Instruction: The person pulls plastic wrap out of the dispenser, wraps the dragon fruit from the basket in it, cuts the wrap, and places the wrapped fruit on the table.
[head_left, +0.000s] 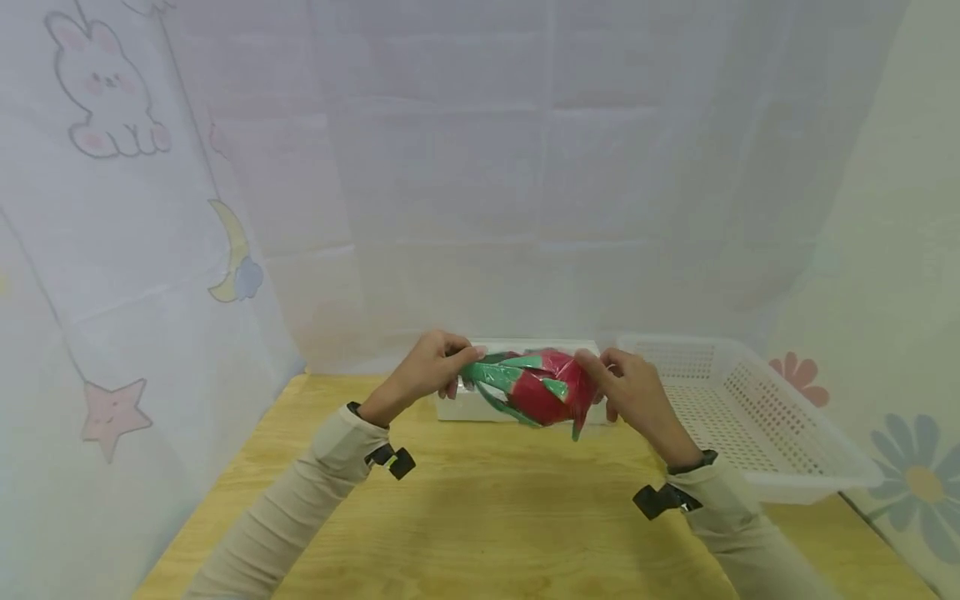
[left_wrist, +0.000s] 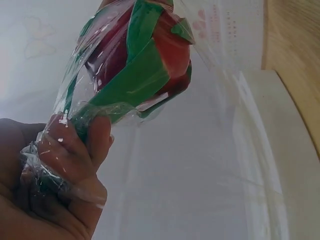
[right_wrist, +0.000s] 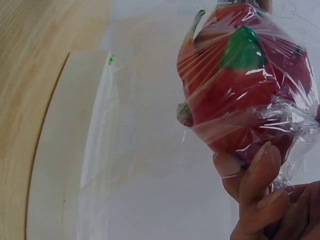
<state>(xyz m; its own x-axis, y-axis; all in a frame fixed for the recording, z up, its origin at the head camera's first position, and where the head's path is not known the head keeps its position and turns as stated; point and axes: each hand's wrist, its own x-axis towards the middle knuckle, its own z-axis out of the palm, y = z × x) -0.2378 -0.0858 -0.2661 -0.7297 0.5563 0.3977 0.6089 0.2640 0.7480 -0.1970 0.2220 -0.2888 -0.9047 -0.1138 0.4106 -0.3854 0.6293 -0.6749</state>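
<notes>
A red dragon fruit (head_left: pixel 542 397) with green scales is held up in clear plastic film (right_wrist: pixel 295 120), over the far part of the table. My left hand (head_left: pixel 433 368) pinches the bunched film at the fruit's green-tipped end; the left wrist view shows the crumpled plastic (left_wrist: pixel 50 175) between thumb and fingers. At the red end, my right hand (head_left: pixel 636 392) grips the gathered film, its fingertips against the fruit's underside in the right wrist view. Just behind the fruit lies a low white box (head_left: pixel 468 408), partly hidden by fruit and hands.
On the right stands a white perforated plastic basket (head_left: pixel 795 477), its near corner reaching toward the table's right edge. The light wooden table (head_left: pixel 450 517) runs back to a pale cloth backdrop (head_left: pixel 480 183), with printed cloth on both sides.
</notes>
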